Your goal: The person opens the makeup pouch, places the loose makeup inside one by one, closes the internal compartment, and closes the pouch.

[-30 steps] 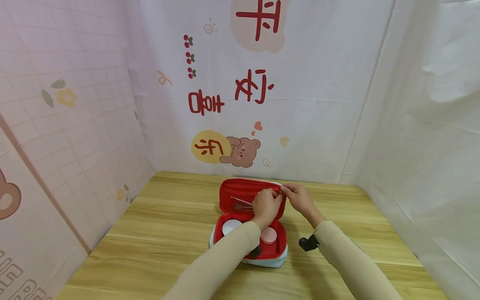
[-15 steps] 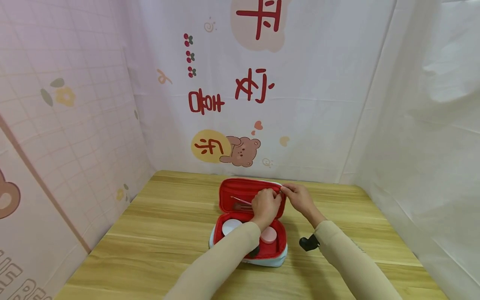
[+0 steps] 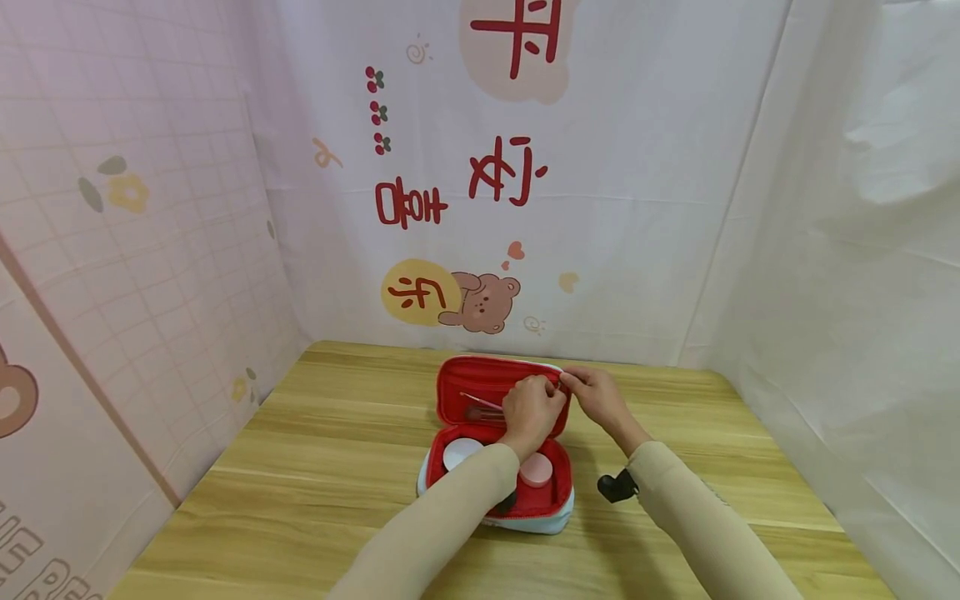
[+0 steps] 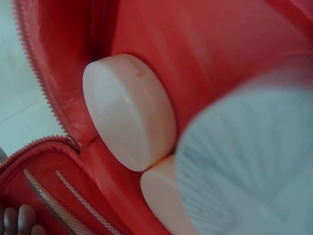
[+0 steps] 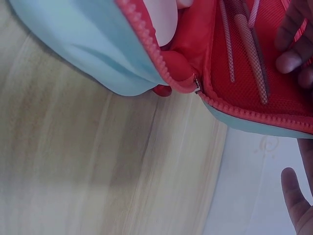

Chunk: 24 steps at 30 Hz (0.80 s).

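A light blue cosmetic bag (image 3: 525,524) with red lining stands unzipped, its lid (image 3: 472,372) raised at the back. Makeup brushes (image 5: 252,54) lie behind the lid's mesh pocket. My left hand (image 3: 531,412) is over the pocket, thumb and forefinger pinching at the pocket's zipper near the lid's right corner; the small pull is mostly hidden. Behind that corner, my right hand (image 3: 597,398) holds the lid's edge. Below, the bag holds a pink round case (image 3: 536,470) and a white round case (image 3: 461,454), partly covered by my left sleeve.
A large pale, ridged round thing (image 4: 254,161) fills the right of the left wrist view. A black wrist-camera mount (image 3: 618,486) juts from my right sleeve. The wooden table (image 3: 322,433) ends at printed white cloth walls (image 3: 630,208).
Both hands keep their places at the lid's right corner, with only slight finger movement in my left hand. The bag and cases stay where they were.
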Tool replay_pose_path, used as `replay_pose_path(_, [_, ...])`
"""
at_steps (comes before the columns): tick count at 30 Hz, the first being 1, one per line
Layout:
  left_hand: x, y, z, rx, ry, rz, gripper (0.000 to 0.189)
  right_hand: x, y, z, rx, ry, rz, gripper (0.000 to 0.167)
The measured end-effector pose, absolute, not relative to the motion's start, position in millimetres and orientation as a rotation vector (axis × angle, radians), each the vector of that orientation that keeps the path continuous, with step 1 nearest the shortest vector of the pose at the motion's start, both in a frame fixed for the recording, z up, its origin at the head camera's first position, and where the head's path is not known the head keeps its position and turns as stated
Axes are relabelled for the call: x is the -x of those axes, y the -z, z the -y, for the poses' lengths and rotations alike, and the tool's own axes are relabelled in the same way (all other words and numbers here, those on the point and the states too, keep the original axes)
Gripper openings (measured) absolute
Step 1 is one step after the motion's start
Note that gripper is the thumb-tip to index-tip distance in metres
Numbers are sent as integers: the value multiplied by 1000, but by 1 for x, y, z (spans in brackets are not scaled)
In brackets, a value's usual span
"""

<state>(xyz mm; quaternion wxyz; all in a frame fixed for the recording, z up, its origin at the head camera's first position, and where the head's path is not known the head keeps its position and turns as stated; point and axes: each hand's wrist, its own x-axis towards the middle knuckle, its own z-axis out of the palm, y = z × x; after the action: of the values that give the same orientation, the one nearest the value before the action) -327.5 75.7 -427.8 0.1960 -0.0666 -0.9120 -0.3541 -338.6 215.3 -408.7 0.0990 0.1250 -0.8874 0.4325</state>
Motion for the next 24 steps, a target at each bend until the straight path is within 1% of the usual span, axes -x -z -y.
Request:
replay_pose_path(7, [329, 431, -77, 177, 948, 2559, 27, 338, 410, -214, -374, -1244, 2628, 26])
replay_pose_path(16, [331, 429, -75, 261, 824, 2575, 43, 338, 410, -214, -388, -1261, 2630, 26])
replay_pose_path(20, [332, 425, -74, 285, 753, 2620, 45, 338, 411, -213, -403, -1272, 2636, 26])
replay_pose_path(24, [332, 423, -71, 324, 614, 2646, 42, 338, 412, -212, -424, -1272, 2647, 25])
